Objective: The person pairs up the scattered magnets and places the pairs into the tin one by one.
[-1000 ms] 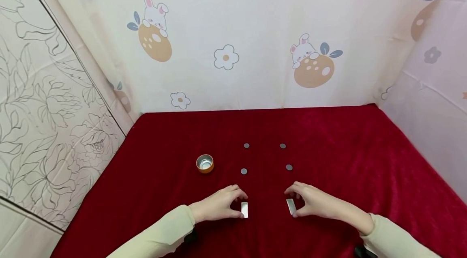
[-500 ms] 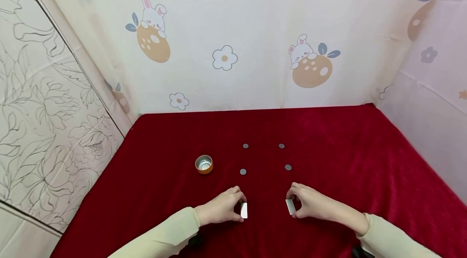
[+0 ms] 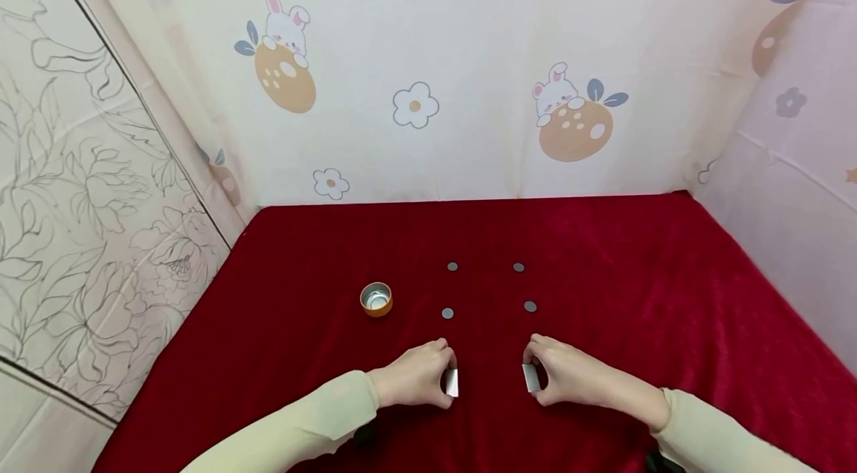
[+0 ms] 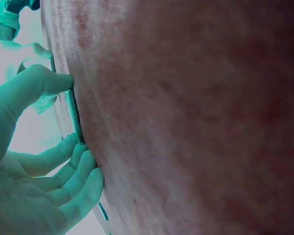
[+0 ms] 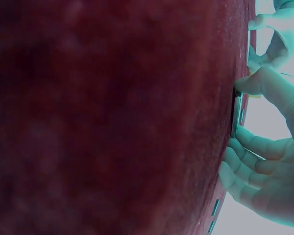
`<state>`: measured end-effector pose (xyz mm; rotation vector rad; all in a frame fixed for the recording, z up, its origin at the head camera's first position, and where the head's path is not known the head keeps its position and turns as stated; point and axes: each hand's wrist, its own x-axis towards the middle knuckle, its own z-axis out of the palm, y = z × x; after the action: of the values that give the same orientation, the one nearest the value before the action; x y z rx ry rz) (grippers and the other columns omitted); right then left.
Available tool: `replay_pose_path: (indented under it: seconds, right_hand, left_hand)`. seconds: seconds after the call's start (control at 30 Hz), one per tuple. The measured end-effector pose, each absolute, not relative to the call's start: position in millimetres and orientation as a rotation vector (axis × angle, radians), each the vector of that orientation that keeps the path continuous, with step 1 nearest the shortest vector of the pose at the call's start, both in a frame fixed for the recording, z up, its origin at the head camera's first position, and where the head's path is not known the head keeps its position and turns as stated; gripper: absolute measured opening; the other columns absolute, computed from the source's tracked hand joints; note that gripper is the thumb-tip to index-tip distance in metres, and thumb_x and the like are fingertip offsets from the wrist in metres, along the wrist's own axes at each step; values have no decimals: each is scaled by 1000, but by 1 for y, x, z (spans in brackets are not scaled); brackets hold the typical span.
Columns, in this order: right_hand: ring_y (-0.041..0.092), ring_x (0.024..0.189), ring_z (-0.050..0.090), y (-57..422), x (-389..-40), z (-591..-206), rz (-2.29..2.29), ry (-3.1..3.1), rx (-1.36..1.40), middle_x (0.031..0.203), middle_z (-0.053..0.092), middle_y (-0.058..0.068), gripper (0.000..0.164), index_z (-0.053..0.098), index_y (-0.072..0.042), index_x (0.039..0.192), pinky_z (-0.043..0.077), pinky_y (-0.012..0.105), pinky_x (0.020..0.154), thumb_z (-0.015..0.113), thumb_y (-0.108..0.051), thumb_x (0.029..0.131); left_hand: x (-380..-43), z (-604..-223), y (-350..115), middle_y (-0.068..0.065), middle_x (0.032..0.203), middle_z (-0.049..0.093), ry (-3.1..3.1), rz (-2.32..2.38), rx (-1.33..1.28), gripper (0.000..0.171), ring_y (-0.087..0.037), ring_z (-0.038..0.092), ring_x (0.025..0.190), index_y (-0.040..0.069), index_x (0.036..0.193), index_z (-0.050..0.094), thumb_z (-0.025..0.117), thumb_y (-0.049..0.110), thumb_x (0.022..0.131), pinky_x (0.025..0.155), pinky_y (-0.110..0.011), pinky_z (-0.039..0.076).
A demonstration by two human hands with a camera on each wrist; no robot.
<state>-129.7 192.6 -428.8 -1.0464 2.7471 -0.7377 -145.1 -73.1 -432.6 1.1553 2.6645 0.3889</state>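
Note:
In the head view my left hand point(image 3: 416, 376) pinches a small silver rectangular bar point(image 3: 452, 383) by its two short ends, thumb at the near end and fingers at the far end. Opposite it, my right hand point(image 3: 572, 375) grips a matching silver bar point(image 3: 531, 378) the same way, slightly slanted. In the left wrist view, the thumb and fingertips bracket the thin edge of the bar point(image 4: 74, 115), low over the red cloth. From the right wrist view, the other bar point(image 5: 236, 115) likewise spans thumb to fingertip close to the cloth.
Several flat grey discs, among them one at the near left point(image 3: 448, 314) and one at the far right point(image 3: 518, 267), lie spread beyond the hands. A small round tin point(image 3: 376, 300) with an orange outside stands left of them. Patterned curtains point(image 3: 469, 153) border the red cloth point(image 3: 636, 272).
Fingers and thumbs of both hands have tightened onto the ends of the two bars. The left hand has shifted slightly right with its bar; discs and tin stay put.

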Motion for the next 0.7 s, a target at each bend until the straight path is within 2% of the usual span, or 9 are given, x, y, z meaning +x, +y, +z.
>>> replay_pose_path:
  seconds: [0.7]
  right_hand:
    - [1,62,38,166,-135,-426,-632,2760,-1078,76,43,-7,26,54,-9,81,39,16,55,70,-12,60]
  left_hand:
    - [-148,-433,-51,9,81,47,2694,284,1266,32,-1,44,70,13,89,58,72,31,67,64,-12,37]
